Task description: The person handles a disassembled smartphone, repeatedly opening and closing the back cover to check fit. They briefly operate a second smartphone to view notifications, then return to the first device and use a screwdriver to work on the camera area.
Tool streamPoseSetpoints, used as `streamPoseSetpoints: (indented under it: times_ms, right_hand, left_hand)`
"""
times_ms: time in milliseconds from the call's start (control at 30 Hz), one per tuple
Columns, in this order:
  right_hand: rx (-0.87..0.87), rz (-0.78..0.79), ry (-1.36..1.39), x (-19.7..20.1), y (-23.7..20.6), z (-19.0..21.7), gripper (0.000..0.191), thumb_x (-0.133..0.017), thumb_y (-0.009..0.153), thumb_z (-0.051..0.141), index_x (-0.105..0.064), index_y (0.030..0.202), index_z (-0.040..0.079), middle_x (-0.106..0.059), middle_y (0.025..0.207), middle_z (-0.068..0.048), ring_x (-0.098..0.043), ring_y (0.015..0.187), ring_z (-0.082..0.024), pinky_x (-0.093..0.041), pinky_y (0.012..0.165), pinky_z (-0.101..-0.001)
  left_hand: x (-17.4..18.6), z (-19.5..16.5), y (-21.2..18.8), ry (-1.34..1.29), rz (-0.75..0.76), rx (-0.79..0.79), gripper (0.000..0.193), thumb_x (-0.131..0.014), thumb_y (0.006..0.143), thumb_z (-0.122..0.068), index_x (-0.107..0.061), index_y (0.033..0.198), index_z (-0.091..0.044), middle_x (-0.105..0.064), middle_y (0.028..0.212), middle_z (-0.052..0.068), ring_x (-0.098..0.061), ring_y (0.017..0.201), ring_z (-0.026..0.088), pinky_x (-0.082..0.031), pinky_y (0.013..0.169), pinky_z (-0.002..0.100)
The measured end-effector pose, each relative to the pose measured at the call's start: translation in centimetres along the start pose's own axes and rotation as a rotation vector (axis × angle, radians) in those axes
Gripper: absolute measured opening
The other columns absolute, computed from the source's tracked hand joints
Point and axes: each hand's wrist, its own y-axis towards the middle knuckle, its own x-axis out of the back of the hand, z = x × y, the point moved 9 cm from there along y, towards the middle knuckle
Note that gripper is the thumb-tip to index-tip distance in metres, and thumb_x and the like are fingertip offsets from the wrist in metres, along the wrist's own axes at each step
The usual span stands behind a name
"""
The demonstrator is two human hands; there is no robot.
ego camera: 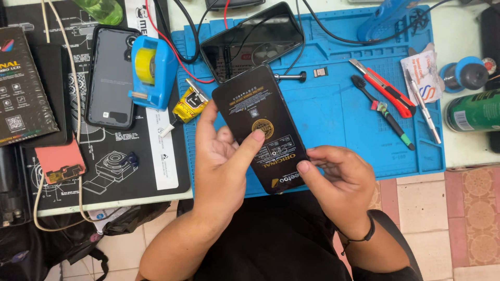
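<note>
Black phone screen panel [260, 127] held in both hands above the near edge of the blue work mat [333, 119], over the lap. Long axis runs on a diagonal: far end up-left, toward the yellow glue tube [188, 105]; near end down-right, toward the right hand. Printed sticker face is up, gold round seal near the middle.

Left hand [221, 161] cups the panel from below along its left long edge, thumb pressed flat on the face near the seal, fingers curled under. Right hand [338, 179] pinches the near-right corner, thumb tip on top, other fingers folded beneath. Both touch it; the left carries more of the length, the right only the near end.

Around: a second dark phone [252, 39] lies flat just beyond the panel's far end. Blue tape dispenser [151, 70] far left, another phone [111, 75] beside it. Red utility knife [383, 88] and tweezers [423, 106] well to the right
</note>
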Motion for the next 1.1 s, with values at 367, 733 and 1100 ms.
streamPoseSetpoints:
  times_ms: [367, 733, 1100]
  right_hand:
    - [-0.126, 0.005, 0.066, 0.1, 0.0, -2.4, 0.023, -0.077, 0.092, -0.003, -0.068, 0.113, -0.003, -0.076, 0.099, -0.009, -0.072, 0.087, -0.011, -0.060, 0.080, -0.0240]
    - [0.066, 0.287, -0.110, -3.4, 1.5, 1.0, 0.086, -0.088, 0.078, 0.018, -0.043, 0.147, -0.006, -0.060, 0.137, -0.017, -0.063, 0.126, -0.025, -0.051, 0.109, -0.0356]
    - [0.015, 0.272, -0.098, -3.9, 1.9, 1.0, 0.085, -0.087, 0.079, 0.016, -0.042, 0.148, -0.005, -0.064, 0.130, -0.016, -0.065, 0.120, -0.022, -0.053, 0.103, -0.0345]
  left_hand:
    - [0.1, 0.1, -0.1, 0.056, -0.035, -0.004, 0.072, -0.064, 0.095, 0.009, -0.025, 0.154, 0.001, -0.063, 0.127, 0.023, -0.067, 0.116, 0.023, -0.059, 0.100, 0.037]
    - [-0.6, 1.9, -0.7, 0.025, 0.001, 0.033, 0.070, -0.066, 0.096, 0.004, -0.026, 0.154, -0.003, -0.059, 0.126, 0.022, -0.064, 0.115, 0.023, -0.058, 0.099, 0.037]
    - [-1.2, 3.0, -2.0, 0.045, 0.086, 0.025, 0.068, -0.066, 0.099, 0.001, -0.026, 0.154, -0.005, -0.057, 0.131, 0.021, -0.063, 0.121, 0.024, -0.057, 0.099, 0.036]
